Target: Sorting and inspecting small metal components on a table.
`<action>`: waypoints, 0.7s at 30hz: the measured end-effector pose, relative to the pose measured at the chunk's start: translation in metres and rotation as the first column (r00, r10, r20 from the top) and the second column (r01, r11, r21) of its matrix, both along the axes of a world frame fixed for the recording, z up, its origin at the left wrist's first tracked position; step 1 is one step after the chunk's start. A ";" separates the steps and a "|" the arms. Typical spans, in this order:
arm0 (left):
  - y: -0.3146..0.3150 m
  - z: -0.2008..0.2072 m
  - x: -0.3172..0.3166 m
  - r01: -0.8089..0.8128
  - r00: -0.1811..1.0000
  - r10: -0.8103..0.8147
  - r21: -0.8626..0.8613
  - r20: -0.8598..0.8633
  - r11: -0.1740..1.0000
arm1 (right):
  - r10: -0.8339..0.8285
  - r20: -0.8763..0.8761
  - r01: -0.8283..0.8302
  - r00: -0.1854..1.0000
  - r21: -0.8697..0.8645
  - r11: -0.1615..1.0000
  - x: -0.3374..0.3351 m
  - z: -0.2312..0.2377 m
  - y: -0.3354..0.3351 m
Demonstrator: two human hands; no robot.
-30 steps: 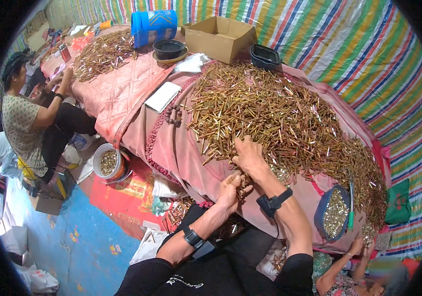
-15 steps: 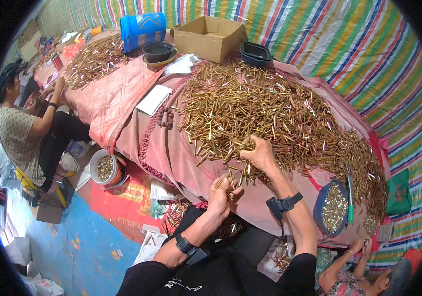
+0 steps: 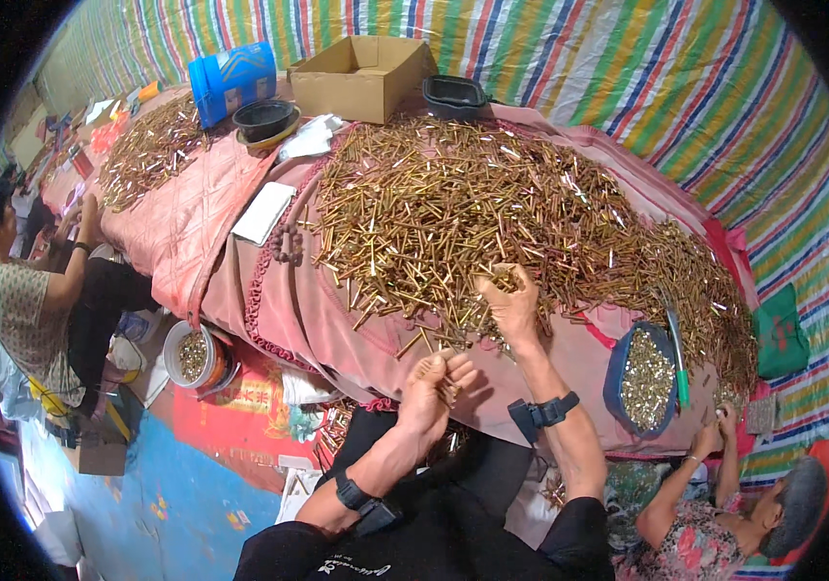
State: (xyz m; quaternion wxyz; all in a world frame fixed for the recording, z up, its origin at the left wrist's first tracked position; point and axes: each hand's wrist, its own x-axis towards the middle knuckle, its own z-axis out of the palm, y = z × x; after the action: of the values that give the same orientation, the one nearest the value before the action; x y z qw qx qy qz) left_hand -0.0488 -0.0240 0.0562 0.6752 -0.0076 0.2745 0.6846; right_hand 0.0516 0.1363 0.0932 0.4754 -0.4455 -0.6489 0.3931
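A broad heap of thin brass-coloured metal rods [image 3: 453, 208] covers much of a pink cloth. At the heap's near edge, my right hand [image 3: 511, 308] curls its fingers round a few of the rods, partly hidden by the hand. My left hand [image 3: 437, 387] is closer to me, over the cloth's front edge, with its fingers folded in. A rod end seems to show at its thumb and fingertips; whatever else lies in the palm is hidden. Several loose rods lie on the cloth between the heap and my left hand.
To the right, a blue tub [image 3: 645, 378] of small shiny pieces stands beside a green-handled tool [image 3: 681, 373]. A cardboard box [image 3: 361, 82], black tray [image 3: 455, 97] and blue bucket [image 3: 232, 82] line the back. One person [image 3: 42, 281] sits left, another [image 3: 715, 518] at lower right.
My left hand has closed further, so the rods seen in it earlier are mostly hidden. My right hand stays at the heap's edge, its fingers curled differently. The whole view has shifted slightly.
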 end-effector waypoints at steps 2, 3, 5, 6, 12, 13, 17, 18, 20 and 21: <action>0.015 0.005 0.017 0.018 0.997 -0.016 -0.017 0.070 1.000 | -0.013 -0.117 0.009 0.993 -0.034 0.999 0.000 -0.002 -0.011; 0.024 0.008 0.027 0.030 0.993 -0.029 -0.006 0.116 1.000 | -0.064 -0.055 0.069 0.996 0.089 0.994 0.008 -0.016 -0.006; 0.041 0.007 0.031 0.022 0.993 -0.020 -0.014 0.118 1.000 | -0.076 0.004 0.075 0.997 0.039 0.996 0.008 -0.015 -0.019; 0.049 0.007 0.035 0.021 0.992 -0.019 -0.015 0.123 1.000 | -0.099 0.028 0.094 0.995 0.123 0.988 0.012 -0.019 -0.020; 0.077 0.003 0.039 0.054 0.987 -0.063 0.062 0.150 0.997 | -0.123 0.139 0.058 0.983 0.402 0.914 0.021 -0.021 -0.041; 0.081 0.004 0.038 0.063 0.983 -0.072 0.057 0.168 0.996 | -0.101 0.159 0.017 0.982 0.456 0.890 0.023 -0.022 -0.045; 0.090 -0.018 0.028 0.092 0.968 -0.125 0.156 0.219 0.984 | -0.007 0.256 -0.121 0.967 0.481 0.868 0.028 -0.018 -0.059; 0.089 -0.013 0.029 0.127 0.953 -0.170 0.181 0.249 0.975 | 0.019 0.325 -0.173 0.945 0.452 0.875 0.034 -0.020 -0.060; 0.084 -0.002 0.037 0.156 0.948 -0.196 0.172 0.250 0.973 | 0.034 0.365 -0.210 0.930 0.453 0.866 0.045 -0.023 -0.058; 0.079 0.006 0.036 0.162 0.948 -0.199 0.161 0.248 0.974 | 0.072 0.401 -0.265 0.913 0.452 0.852 0.044 -0.020 -0.060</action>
State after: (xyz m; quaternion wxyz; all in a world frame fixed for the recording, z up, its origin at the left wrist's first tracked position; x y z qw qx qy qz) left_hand -0.0129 0.0547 0.0619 0.7643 -0.0260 0.1339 0.6303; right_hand 0.0959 0.0762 0.0729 0.4061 -0.3139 -0.8426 0.1628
